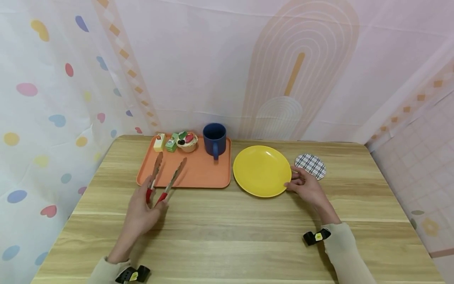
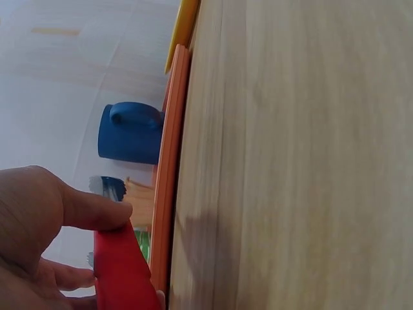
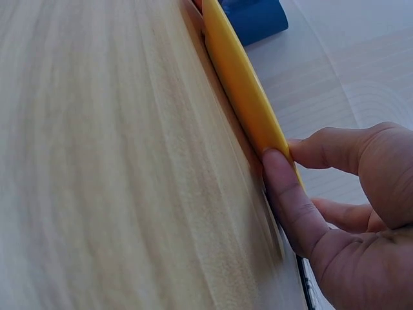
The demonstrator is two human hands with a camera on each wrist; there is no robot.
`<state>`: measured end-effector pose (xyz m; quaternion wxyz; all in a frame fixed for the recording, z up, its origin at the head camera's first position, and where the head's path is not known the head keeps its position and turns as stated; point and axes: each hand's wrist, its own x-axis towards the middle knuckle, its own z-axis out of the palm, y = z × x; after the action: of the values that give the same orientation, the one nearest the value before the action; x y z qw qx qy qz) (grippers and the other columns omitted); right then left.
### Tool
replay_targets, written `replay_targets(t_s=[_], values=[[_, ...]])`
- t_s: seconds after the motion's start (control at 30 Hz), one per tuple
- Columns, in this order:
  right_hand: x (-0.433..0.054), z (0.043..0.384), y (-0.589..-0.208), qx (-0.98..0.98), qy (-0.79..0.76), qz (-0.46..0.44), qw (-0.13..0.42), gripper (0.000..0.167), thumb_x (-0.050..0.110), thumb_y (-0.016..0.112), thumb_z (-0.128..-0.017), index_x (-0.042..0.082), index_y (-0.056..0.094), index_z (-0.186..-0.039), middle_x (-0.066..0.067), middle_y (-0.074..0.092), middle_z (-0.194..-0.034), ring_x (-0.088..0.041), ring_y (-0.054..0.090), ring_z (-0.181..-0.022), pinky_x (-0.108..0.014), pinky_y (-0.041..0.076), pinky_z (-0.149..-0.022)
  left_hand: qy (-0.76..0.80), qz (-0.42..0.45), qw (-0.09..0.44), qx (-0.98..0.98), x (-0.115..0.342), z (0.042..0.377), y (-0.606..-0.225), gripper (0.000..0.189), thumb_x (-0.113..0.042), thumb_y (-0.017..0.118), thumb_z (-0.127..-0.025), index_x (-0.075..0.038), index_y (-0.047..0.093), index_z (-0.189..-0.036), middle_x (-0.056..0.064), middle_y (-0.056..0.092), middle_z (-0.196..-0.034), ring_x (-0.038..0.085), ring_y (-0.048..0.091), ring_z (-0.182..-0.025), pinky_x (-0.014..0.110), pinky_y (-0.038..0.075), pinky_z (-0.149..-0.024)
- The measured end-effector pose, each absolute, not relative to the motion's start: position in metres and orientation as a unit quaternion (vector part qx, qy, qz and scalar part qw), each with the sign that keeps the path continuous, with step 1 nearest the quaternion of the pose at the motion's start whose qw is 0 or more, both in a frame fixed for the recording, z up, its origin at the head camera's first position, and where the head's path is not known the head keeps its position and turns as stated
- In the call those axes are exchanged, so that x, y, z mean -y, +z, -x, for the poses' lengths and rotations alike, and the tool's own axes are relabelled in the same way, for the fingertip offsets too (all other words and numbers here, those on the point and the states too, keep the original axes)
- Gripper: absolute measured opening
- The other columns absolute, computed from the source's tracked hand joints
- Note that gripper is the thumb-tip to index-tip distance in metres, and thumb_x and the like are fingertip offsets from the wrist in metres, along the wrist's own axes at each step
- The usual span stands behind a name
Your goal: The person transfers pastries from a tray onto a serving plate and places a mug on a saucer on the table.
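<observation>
"What is the left hand (image 1: 140, 211) doing, in the lower left of the head view?"

"It's holding the tongs (image 1: 173, 181), the thumb pressing one red handle and the fingers bearing on the other. That grip is standing fairly wide, with the two tong arms spreading well apart."

"Are the tips touching anything?"

"They're pointing up the frame over the left part of the orange tray (image 1: 202, 173). One is ending just below the yellow cake piece (image 1: 159, 142); whether they're touching the tray, I can't tell."

"What else is sitting on that tray?"

"A green cake piece (image 1: 172, 143) is sitting beside the yellow one, then comes a fruit-topped tart (image 1: 188, 143). A blue mug (image 1: 214, 139) is standing upright in the tray's upper right corner, its handle facing the bottom of the frame."

"And where is the right hand (image 1: 307, 187) working?"

"Right of the frame's centre. Its grip is pinching the right rim of the yellow plate (image 1: 262, 171), with only the rim's thickness separating thumb and fingers."

"So where is the plate lying?"

"Just right of the tray, near the middle of the frame, its face looking upward. I can't tell whether the pinched edge is rising off the counter (image 1: 234, 236). A plaid coaster (image 1: 312, 165) is lying just beyond that hand, to the plate's right."
</observation>
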<state>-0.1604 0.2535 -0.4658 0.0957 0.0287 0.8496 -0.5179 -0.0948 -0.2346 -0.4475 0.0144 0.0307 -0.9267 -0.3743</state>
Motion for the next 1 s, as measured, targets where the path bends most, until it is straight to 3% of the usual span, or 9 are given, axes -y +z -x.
replay_targets(t_s=[0.27, 0.7, 0.83, 1.0], values=[[-0.253, 0.16, -0.466, -0.849, -0.519, -0.03, 0.096, 0.073, 0.012, 0.073, -0.095, 0.002, 0.035, -0.157, -0.024, 0.06, -0.136, -0.018, 0.066, -0.101, -0.018, 0.055, -0.078, -0.377, -0.048, 0.044, 0.924, 0.242, 0.1, -0.447, 0.085, -0.018, 0.072, -0.093, -0.004, 0.025, -0.162, 0.018, 0.045, -0.103, 0.029, 0.045, -0.09, 0.034, 0.034, -0.067], [-0.253, 0.161, -0.467, -0.854, -0.511, -0.029, 0.096, 0.073, 0.014, 0.073, -0.095, 0.003, 0.036, -0.157, -0.024, 0.06, -0.136, -0.018, 0.066, -0.102, -0.018, 0.055, -0.078, -0.376, -0.083, 0.046, 0.922, 0.256, 0.108, -0.443, 0.084, -0.035, 0.068, -0.098, -0.011, 0.022, -0.164, 0.018, 0.05, -0.109, 0.026, 0.049, -0.085, 0.033, 0.038, -0.068], [-0.254, 0.16, -0.466, -0.854, -0.51, -0.03, 0.096, 0.073, 0.013, 0.073, -0.095, 0.003, 0.036, -0.157, -0.024, 0.06, -0.136, -0.018, 0.066, -0.102, -0.018, 0.055, -0.078, -0.369, -0.083, 0.061, 0.924, 0.26, 0.112, -0.441, 0.082, -0.033, 0.068, -0.098, -0.008, 0.025, -0.162, 0.019, 0.052, -0.108, 0.027, 0.048, -0.089, 0.032, 0.038, -0.071], [-0.253, 0.16, -0.466, -0.854, -0.51, -0.032, 0.098, 0.073, 0.014, 0.073, -0.095, 0.003, 0.036, -0.157, -0.024, 0.06, -0.136, -0.018, 0.066, -0.102, -0.019, 0.055, -0.078, -0.357, -0.084, 0.087, 0.926, 0.264, 0.118, -0.44, 0.079, -0.033, 0.069, -0.097, -0.004, 0.031, -0.16, 0.016, 0.053, -0.094, 0.019, 0.047, -0.073, 0.028, 0.036, -0.06]])
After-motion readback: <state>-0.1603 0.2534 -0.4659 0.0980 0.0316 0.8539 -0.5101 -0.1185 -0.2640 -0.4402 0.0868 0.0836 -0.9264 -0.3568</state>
